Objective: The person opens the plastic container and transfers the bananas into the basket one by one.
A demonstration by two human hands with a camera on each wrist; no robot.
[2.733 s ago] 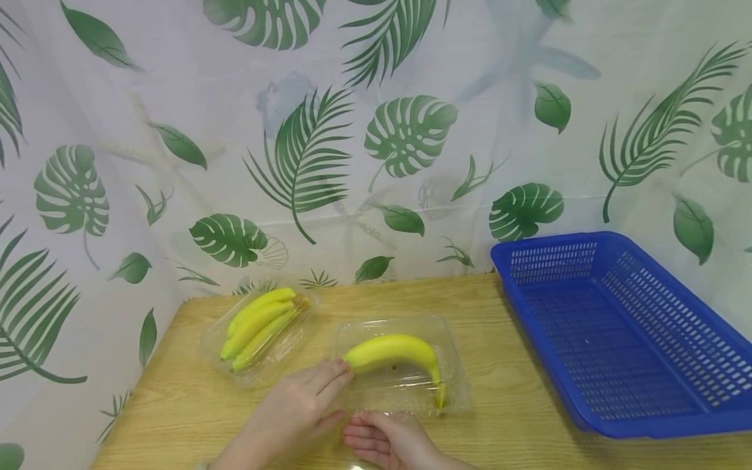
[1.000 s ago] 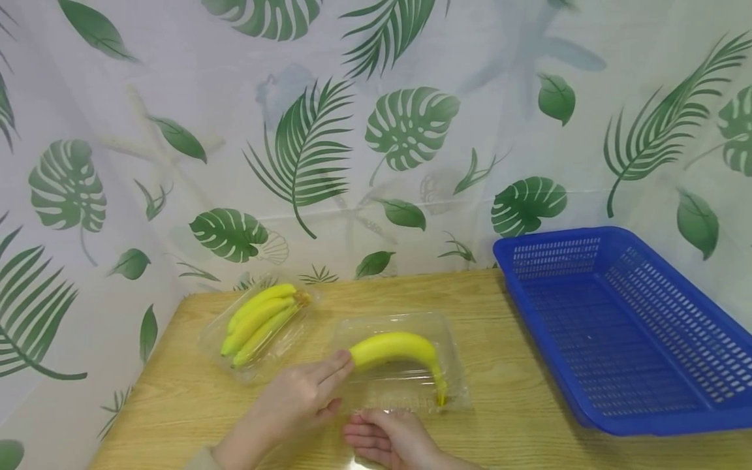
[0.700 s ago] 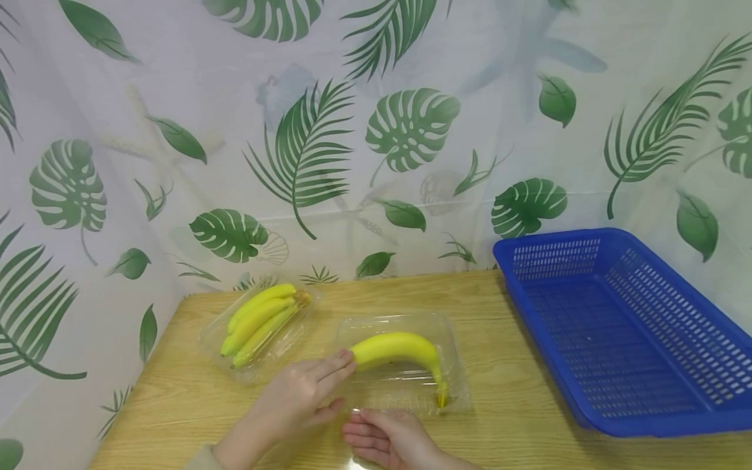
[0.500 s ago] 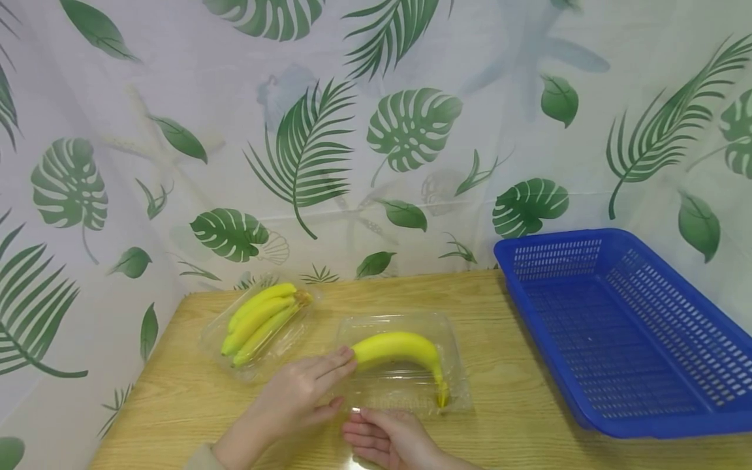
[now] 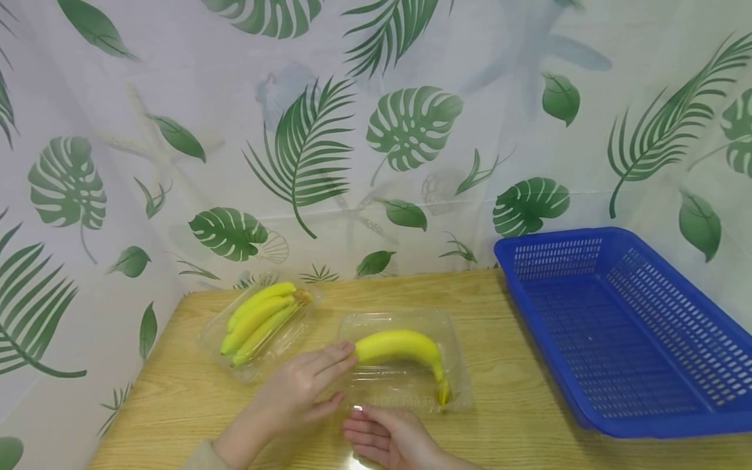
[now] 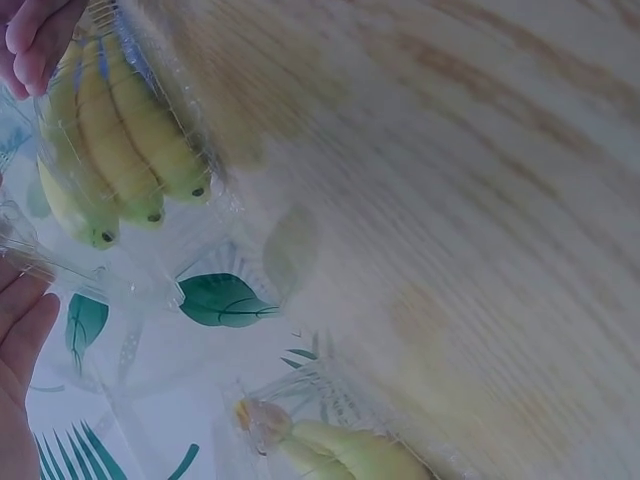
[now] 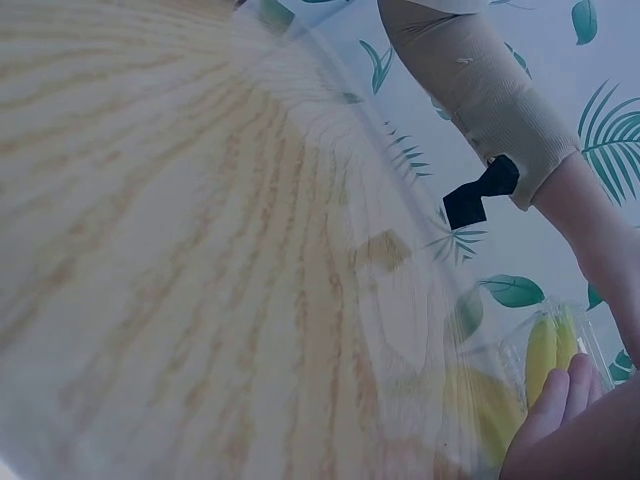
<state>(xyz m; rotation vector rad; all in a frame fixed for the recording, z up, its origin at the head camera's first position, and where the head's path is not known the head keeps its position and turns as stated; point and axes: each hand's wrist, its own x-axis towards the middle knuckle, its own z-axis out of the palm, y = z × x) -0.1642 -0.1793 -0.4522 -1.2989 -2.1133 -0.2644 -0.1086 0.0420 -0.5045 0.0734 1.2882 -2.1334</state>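
In the head view a clear plastic container (image 5: 405, 318) with yellow bananas (image 5: 405, 343) lies on the table. My left hand (image 5: 302, 388) touches its left side, the long fingers held fairly straight at the banana's tip, thumb apart. At the front edge is my right hand (image 5: 395, 434), palm turned inward and fingers curled; whether they pinch the plastic rim is unclear. The left wrist view shows several banana tips inside this container, with part of my left hand (image 6: 18, 335) against the plastic. Behind to the left, a second clear container (image 5: 249, 373) holds bananas (image 5: 258, 320).
A blue perforated plastic basket (image 5: 587, 235) stands at the right on the wooden table (image 5: 499, 431). Behind the table hangs a white cloth (image 5: 376, 59) printed with green leaves.
Compared with the oldest frame, my left fingertips sit slightly farther up and to the right, and the nearer banana has shifted slightly right. My right hand stays almost in place.
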